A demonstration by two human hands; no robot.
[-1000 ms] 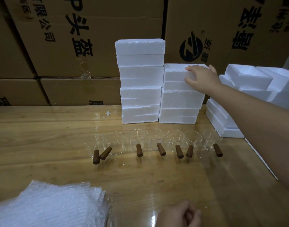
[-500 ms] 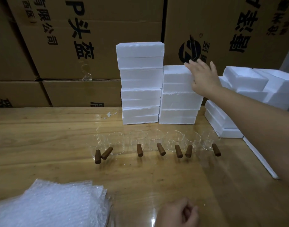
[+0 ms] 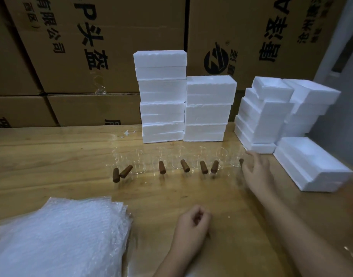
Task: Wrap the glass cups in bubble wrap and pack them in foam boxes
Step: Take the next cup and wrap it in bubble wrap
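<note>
clear glass cups with brown wooden handles [image 3: 162, 167]: upright, one row | white foam boxes [image 3: 161, 96]: stacked behind cups | clear bubble-wrap sheets [image 3: 61, 236]: piled front-left of cups

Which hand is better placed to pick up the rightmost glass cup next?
Right. The right hand is spread open just beside the rightmost glass cup; the left hand rests curled on the table, farther back from the row.
</note>
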